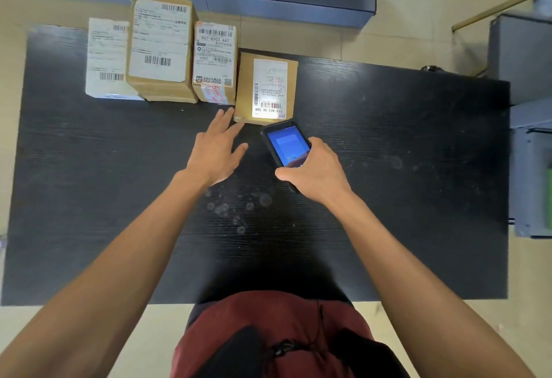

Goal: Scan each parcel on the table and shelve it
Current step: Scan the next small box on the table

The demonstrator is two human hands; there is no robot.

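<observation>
Four parcels stand in a row along the far edge of the black table [388,168], all unshelved: a white box [104,60] at the left, a tall brown box [159,48] touching it, a smaller labelled box [214,63] next, and at the right end a low brown box [265,87] set slightly nearer the person. The right hand [316,174] grasps a handheld scanner [286,146], fingers and thumb curled round its body, screen lit blue and its head aimed at the low brown box. A bright patch of light falls on the near end of that box's label [270,87], over the barcode, which suggests the scan of this parcel is in progress; whether it has registered cannot be read from the screen. The left hand [215,150] is released, fingers straight and spread, its fingertips [228,113] at the near left corner of the low brown box; contact with the box cannot be confirmed. Nothing shows whether the other three parcels have been scanned. Grey units stand beyond the table and at the right, but no shelved parcel is in view. Assessment: the task is at an early stage. At best one scan is under way; remaining are the lifting and shelving of this box, then scanning and shelving the other three.
</observation>
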